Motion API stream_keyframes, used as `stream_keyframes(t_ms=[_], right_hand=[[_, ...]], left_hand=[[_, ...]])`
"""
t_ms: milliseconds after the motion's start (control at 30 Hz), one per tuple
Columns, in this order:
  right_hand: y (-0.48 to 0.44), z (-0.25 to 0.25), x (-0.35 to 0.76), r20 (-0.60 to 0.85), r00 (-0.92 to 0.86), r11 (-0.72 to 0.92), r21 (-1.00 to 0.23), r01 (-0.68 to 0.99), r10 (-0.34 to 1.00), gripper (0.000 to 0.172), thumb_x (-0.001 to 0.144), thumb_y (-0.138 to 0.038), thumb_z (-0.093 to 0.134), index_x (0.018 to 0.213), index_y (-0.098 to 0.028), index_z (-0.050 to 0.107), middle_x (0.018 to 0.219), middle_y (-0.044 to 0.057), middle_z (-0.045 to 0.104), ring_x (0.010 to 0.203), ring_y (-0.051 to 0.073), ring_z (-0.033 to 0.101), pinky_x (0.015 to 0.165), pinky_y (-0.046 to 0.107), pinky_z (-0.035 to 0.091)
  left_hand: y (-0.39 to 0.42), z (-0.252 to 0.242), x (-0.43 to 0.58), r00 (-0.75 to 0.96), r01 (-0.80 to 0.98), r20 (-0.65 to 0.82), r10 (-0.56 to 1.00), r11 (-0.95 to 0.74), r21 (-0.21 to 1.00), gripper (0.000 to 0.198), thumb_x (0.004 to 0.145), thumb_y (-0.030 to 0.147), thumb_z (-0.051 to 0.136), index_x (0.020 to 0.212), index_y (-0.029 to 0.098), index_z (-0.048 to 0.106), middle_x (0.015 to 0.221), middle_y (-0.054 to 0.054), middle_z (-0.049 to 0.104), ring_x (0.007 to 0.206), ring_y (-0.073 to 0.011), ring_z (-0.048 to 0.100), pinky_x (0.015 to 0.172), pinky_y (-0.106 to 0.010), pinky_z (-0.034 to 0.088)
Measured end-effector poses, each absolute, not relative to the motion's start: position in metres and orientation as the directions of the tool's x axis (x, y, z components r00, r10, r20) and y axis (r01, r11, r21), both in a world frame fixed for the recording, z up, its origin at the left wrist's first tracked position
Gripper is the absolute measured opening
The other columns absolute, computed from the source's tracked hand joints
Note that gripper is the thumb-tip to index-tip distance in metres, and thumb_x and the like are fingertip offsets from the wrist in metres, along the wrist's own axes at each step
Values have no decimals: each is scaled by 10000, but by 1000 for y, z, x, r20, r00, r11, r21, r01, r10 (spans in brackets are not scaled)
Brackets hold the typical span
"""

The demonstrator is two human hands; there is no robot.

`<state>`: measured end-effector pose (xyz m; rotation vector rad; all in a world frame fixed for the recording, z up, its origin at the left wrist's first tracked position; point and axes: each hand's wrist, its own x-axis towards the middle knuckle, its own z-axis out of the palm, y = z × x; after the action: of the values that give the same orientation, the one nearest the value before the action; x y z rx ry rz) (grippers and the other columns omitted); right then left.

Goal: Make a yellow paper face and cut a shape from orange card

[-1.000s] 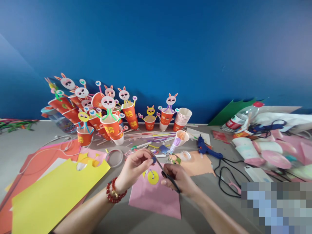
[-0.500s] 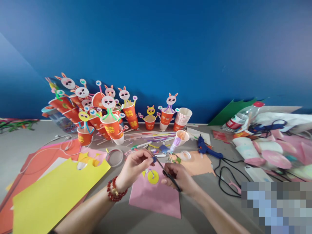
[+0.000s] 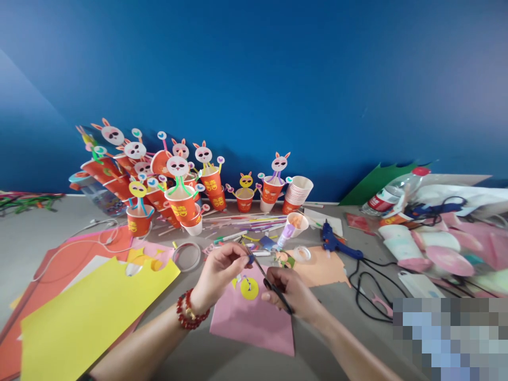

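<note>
Scissors [image 3: 281,297] above grey table [image 3: 337,301], blue wall [image 3: 254,84] behind

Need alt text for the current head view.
A right hand holds black-handled scissors beside a small blue piece pinched by the left hand, above a pink sheet with a yellow disc. Red paper cups topped with rabbit faces crowd behind.

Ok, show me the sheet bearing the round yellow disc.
The pink sheet at front centre: the disc lies on it, while the yellow sheet at left and peach sheet show none.
</note>
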<state>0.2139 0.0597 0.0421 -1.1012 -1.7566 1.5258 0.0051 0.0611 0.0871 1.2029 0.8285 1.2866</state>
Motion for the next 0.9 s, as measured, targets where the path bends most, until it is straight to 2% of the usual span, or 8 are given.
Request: stream_keyframes(t_ms=[133, 367, 567, 900], right_hand=[[58, 43, 212, -132, -527, -40, -982, 182, 839, 608, 655, -706, 735, 650, -222, 367, 568, -66, 407, 442, 78, 382, 410, 205, 285], [61, 44, 215, -98, -535, 37, -971, 236, 839, 616, 665, -742, 699, 651, -219, 374, 575, -57, 399, 485, 86, 350, 432, 207, 282], [63, 45, 215, -29, -519, 136, -951, 277, 854, 648, 666, -792, 648, 624, -219, 349, 567, -60, 335, 521, 94, 276, 445, 219, 216], [63, 42, 217, 2, -515, 165, -948, 273, 857, 641, 683, -782, 640, 619, -222, 334, 567, -63, 304, 542, 102, 241, 475, 241, 171]], left_hand=[[61, 88, 5, 178, -203, 182, 967, -145, 968, 190, 848, 303, 692, 755, 151, 625, 783, -32, 627, 713, -137, 586, 666, -244, 464], [62, 89, 3, 187, -122, 186, 965, -165, 979, 215, 851, 332, 680, 759, 146, 622, 775, -45, 630, 706, -146, 571, 640, -247, 440], [62, 89, 2, 210, -139, 168, 963, -141, 980, 206, 853, 325, 681, 774, 143, 625, 771, -44, 630, 707, -142, 564, 643, -243, 428], [64, 87, 2, 226, -179, 152, 962, -113, 977, 193, 852, 316, 691, 786, 144, 635, 785, -47, 652, 721, -146, 597, 666, -249, 457]])
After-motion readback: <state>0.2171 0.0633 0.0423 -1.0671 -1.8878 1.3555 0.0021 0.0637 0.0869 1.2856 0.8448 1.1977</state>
